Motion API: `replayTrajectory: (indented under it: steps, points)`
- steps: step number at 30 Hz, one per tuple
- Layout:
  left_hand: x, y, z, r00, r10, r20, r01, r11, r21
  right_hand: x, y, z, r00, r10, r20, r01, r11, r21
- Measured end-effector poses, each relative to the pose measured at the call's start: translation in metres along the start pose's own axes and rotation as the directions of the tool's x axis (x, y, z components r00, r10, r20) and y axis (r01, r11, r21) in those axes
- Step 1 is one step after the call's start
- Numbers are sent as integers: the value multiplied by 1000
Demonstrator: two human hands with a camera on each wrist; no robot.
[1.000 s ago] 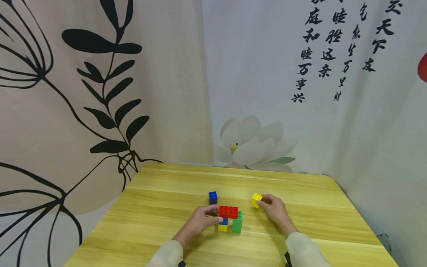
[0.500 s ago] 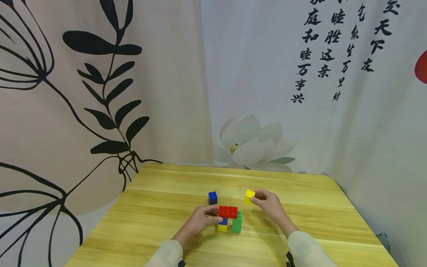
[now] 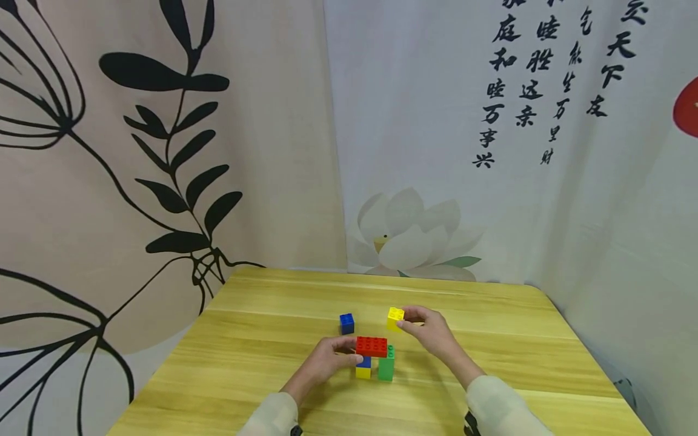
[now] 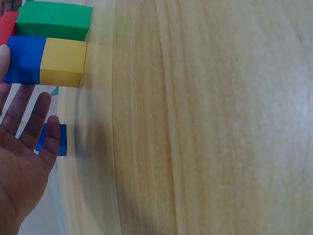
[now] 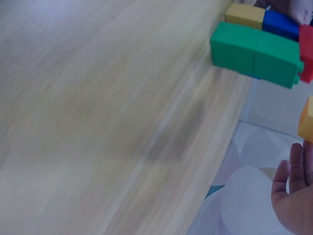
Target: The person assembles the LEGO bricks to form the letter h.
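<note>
My left hand (image 3: 325,363) grips the left side of a small building-block structure, its thumb at the blue block (image 4: 24,59). A red eight-stud block (image 3: 372,346) lies across the top. Under its left end that blue block sits on a yellow block (image 4: 62,62); two stacked green blocks (image 5: 254,54) stand on the right, with studs showing past the red one's end. My right hand (image 3: 432,334) pinches a loose yellow block (image 3: 395,318) between thumb and fingers, beyond and right of the structure. In the right wrist view only part of that block shows at the edge.
A separate blue block (image 3: 346,324) stands on the wooden table (image 3: 262,339), just beyond my left fingers. Printed curtains (image 3: 283,151) hang behind the table's far edge.
My right hand has carried the yellow block leftward and slightly away from me. My left hand and the structure keep their place.
</note>
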State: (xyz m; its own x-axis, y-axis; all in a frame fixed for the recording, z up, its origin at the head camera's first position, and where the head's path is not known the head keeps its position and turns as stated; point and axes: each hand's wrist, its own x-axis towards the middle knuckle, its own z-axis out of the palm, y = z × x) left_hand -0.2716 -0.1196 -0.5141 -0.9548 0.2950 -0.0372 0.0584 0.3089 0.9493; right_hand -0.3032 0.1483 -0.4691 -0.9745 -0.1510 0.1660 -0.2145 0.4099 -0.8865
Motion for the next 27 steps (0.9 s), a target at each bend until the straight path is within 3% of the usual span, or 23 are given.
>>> replayTrajectory:
  steps: [11, 21, 27]
  points:
    - [1, -4, -3, 999, 46, 15, -46, 999, 7, -5, -25, 14, 993, -78, 83, 79, 997, -10]
    - [1, -3, -2, 998, 65, 19, -65, 998, -11, -8, -30, 23, 973, -133, 190, 139, 990, -18]
    - [2, -2, -1, 998, 64, 23, -64, 998, -16, -8, -30, 27, 968, -130, 213, 139, 990, -25]
